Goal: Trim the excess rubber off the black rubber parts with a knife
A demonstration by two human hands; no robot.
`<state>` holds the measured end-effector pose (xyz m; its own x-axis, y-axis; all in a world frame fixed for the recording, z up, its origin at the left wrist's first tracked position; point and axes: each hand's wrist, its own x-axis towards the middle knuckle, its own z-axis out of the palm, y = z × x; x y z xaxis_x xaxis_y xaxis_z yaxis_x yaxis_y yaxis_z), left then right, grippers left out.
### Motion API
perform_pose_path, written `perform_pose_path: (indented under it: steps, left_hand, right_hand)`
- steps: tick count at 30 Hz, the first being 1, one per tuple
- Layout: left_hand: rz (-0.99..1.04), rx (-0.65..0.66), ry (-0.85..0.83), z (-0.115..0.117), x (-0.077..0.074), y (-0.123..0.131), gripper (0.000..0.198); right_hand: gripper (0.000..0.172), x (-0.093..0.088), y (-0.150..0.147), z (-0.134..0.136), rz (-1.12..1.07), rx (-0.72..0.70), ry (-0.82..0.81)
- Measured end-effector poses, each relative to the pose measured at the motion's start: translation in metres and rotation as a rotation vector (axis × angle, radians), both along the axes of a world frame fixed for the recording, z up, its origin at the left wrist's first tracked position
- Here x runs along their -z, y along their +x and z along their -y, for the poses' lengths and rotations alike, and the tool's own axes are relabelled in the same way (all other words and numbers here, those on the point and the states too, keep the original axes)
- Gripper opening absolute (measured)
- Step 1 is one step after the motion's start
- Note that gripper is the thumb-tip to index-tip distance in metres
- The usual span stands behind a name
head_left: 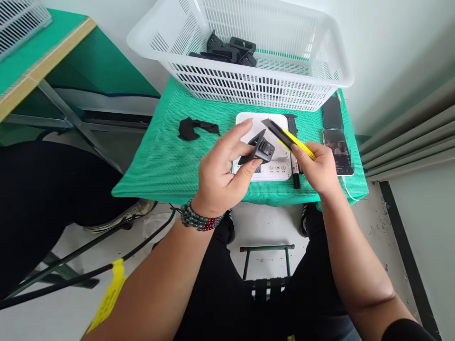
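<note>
My left hand (227, 170) pinches a small black plastic part (263, 149) between thumb and fingers, with the index finger raised off it. In my right hand (316, 166) is a yellow and black utility knife (291, 138), its blade out and pointing up and left, just above the part and apart from it. Both hands are over a white digital scale (284, 174), whose display is partly hidden by my left thumb. A black marker (296, 175) lies beside the scale. To the left, a scrap of black material (190, 129) rests on the green cloth (159, 156).
A large white plastic basket (249, 78) at the back holds several black plastic parts (234, 49). Two phones lie at the right edge, the nearer phone (339, 151) lit with a cable. Another person's dark-clothed leg (57, 203) is at left, near a green-covered table (31, 57).
</note>
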<state>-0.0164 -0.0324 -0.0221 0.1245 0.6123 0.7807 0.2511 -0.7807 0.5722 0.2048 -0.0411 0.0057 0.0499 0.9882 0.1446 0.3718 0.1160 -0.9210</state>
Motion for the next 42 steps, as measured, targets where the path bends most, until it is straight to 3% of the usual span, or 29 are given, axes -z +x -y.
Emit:
perform_pose_path:
  steps: [11,18,26,33,42]
  left_hand:
    - [0.069,-0.095,-0.134,0.009,0.001,-0.001,0.061]
    - [0.153,-0.037,-0.171,0.006,0.006,-0.003,0.07]
    - [0.148,0.144,-0.188,0.014,0.002,0.006,0.081]
    - [0.143,0.173,-0.219,0.017,0.003,0.008,0.097]
    - [0.271,0.197,-0.161,0.016,0.007,0.017,0.094]
  right_hand:
    - [0.065,-0.001,-0.027,0.018,-0.293,-0.134,-0.121]
    - [0.064,0.002,-0.044,0.026,-0.45,-0.129,-0.171]
    - [0.062,0.004,-0.043,0.025,-0.489,-0.112,-0.16]
    - [0.06,0.006,-0.043,0.026,-0.511,-0.117,-0.144]
    - [0.058,0.007,-0.043,0.028,-0.493,-0.105,-0.159]
